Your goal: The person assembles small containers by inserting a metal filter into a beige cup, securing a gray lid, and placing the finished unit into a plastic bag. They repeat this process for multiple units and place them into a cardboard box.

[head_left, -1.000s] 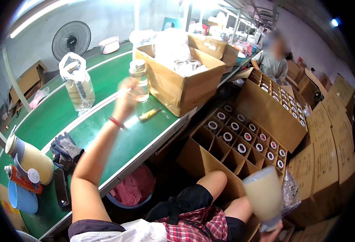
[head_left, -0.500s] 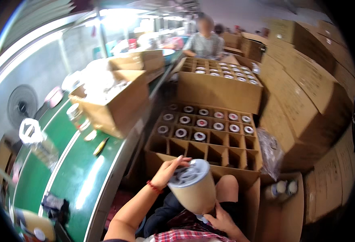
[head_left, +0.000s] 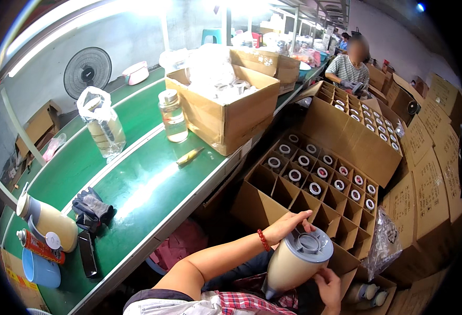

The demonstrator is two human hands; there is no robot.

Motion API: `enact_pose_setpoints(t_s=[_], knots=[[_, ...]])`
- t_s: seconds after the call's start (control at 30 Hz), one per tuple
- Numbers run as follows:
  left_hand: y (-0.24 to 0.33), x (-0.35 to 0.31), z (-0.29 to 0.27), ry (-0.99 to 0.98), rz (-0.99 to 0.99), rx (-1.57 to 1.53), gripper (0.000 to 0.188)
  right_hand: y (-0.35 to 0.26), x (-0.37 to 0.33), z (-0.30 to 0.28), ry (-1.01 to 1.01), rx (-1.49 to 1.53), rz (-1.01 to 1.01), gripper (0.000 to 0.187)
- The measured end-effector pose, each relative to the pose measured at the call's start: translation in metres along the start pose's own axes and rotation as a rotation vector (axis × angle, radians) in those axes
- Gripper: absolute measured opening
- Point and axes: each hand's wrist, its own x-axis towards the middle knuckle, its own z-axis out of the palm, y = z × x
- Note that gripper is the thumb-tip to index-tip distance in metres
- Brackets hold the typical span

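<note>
I hold a cream-coloured flask-shaped container [head_left: 291,268] with a grey lid [head_left: 310,244] over my lap. My left hand [head_left: 286,226] rests on the lid's near rim, a red bead bracelet on its wrist. My right hand [head_left: 329,286] grips the container's lower side. Just beyond it stands an open cardboard box with divider cells [head_left: 320,197]; several far cells hold containers with round tops, and the near cells look empty.
A green conveyor table [head_left: 136,194] lies at my left with dark gloves [head_left: 92,207], a clear jar [head_left: 172,115], a bagged bottle [head_left: 105,128], an open cardboard box [head_left: 226,105] and another cream container [head_left: 50,223]. Another person [head_left: 352,65] sits beyond a second divided box [head_left: 362,118].
My view has turned back to the left toward the table. My left hand has come down from the jar on the table onto the container's lid, with my right hand lower on its side.
</note>
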Motion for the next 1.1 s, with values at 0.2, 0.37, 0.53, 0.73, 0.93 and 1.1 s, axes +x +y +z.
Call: enact_pose_setpoints(t_s=[0.2, 0.37, 0.53, 0.73, 0.93, 1.1], knots=[[-0.001, 0.002, 0.007, -0.028, 0.110, 0.052, 0.058, -0.055, 0.013, 0.005, 0.491, 0.016, -0.292, 0.031], [-0.002, 0.002, 0.008, -0.006, 0.089, 0.031, 0.056, -0.082, 0.021, 0.011, 0.313, -0.273, -0.580, 0.036], [-0.009, 0.005, 0.004, 0.002, 0.145, 0.044, 0.054, -0.097, 0.028, 0.019, 0.187, -0.371, -0.691, 0.029], [-0.011, 0.004, 0.005, 0.002, 0.166, 0.046, 0.054, -0.101, 0.027, 0.021, 0.181, -0.397, -0.754, 0.023], [-0.012, 0.005, 0.004, -0.016, 0.133, 0.008, 0.050, -0.108, 0.029, 0.020, 0.167, -0.432, -0.762, 0.023], [-0.007, 0.015, -0.029, 0.139, 0.323, 0.374, 0.027, -0.117, 0.051, 0.030, 0.135, -0.488, -0.796, 0.021]])
